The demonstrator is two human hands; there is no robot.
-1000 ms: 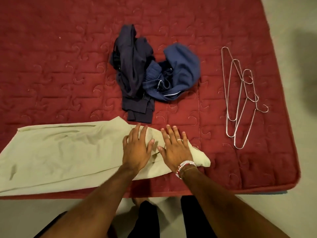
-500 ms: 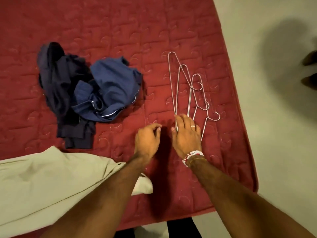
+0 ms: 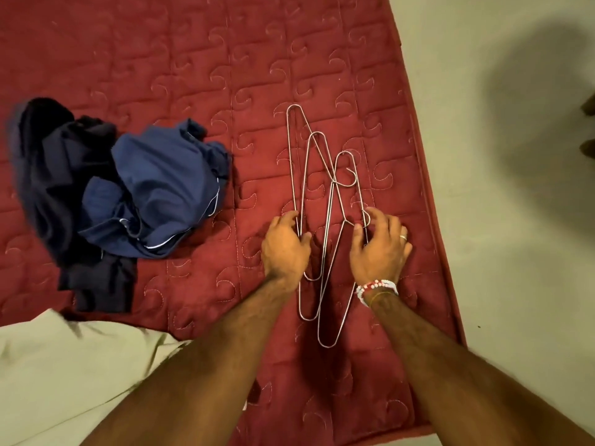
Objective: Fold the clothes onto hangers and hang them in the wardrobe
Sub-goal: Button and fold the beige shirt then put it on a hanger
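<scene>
Three thin wire hangers point(image 3: 334, 181) lie overlapping on the red quilted mattress point(image 3: 167, 59), near its right edge. My left hand point(image 3: 285, 249) pinches the long wire of the leftmost hanger between thumb and fingers. My right hand point(image 3: 380, 249) pinches the hook of another hanger between thumb and forefinger. A crumpled blue garment point(image 3: 161, 188) lies on top of a dark navy garment point(image 3: 48, 175) at the left. The beige garment point(image 3: 64, 381) lies spread at the bottom left, partly under my left forearm.
The mattress ends just right of the hangers, and a pale floor point(image 3: 515, 300) runs beyond it. A large shadow falls on the floor at the upper right. Two dark shapes point(image 3: 589, 107) show at the right frame edge.
Both hands left the beige garment and moved right to the hangers. They now grip hanger wires, the left hand having closed in from beside them. The view swung right.
</scene>
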